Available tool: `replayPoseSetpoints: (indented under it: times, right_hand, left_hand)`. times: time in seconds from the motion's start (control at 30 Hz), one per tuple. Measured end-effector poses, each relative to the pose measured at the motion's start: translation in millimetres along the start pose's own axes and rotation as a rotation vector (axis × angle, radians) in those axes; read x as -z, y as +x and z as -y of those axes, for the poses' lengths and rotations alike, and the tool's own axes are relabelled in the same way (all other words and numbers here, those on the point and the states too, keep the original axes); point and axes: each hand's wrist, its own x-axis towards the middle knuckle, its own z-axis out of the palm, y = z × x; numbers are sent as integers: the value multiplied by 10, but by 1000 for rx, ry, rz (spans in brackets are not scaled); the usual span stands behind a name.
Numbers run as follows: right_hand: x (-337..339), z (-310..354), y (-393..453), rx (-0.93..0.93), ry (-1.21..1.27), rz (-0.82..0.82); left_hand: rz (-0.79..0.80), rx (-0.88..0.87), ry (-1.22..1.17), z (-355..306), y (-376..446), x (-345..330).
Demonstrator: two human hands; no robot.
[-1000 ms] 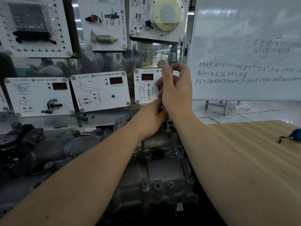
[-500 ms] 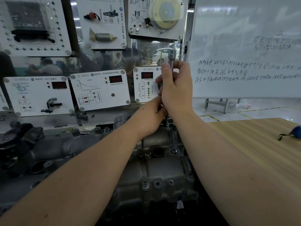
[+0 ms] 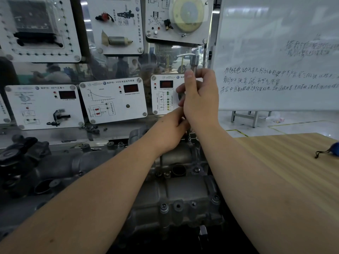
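A grey cast-metal engine part (image 3: 176, 195) with several bolts lies in front of me. Over its far end stands an upright metal socket tool (image 3: 194, 61), its chrome top showing above my fingers. My right hand (image 3: 200, 99) grips the tool's shaft, thumb pointing up along it. My left hand (image 3: 170, 131) reaches in below the right one, its fingers curled round the lower part of the tool near the engine. The tool's tip and the bolt under it are hidden by my hands.
White sensor display panels (image 3: 113, 99) hang on a rack behind the engine. A whiteboard (image 3: 278, 57) with handwriting stands at the right. A wooden tabletop (image 3: 286, 173) lies to the right, with a blue pouch (image 3: 334, 149) at its edge. Dark engine parts (image 3: 20, 158) sit left.
My hands have stayed almost in place; the right hand has shifted slightly on the tool shaft. The view has tilted a little.
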Motion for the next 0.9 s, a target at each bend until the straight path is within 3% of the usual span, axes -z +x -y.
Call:
replayPoseSetpoints:
  times: [0.53,0.73,0.9]
  right_hand:
    - [1,-20,7,36,-42,-10]
    - [0,-17,10,51,-106,5]
    - [-2,-24,16,-21,-59,-8]
  left_hand:
    - [-1,-3,-4,14,7,-32]
    - [44,77,-52,15,24,-4]
    - [91,82,-79,2,46,-6]
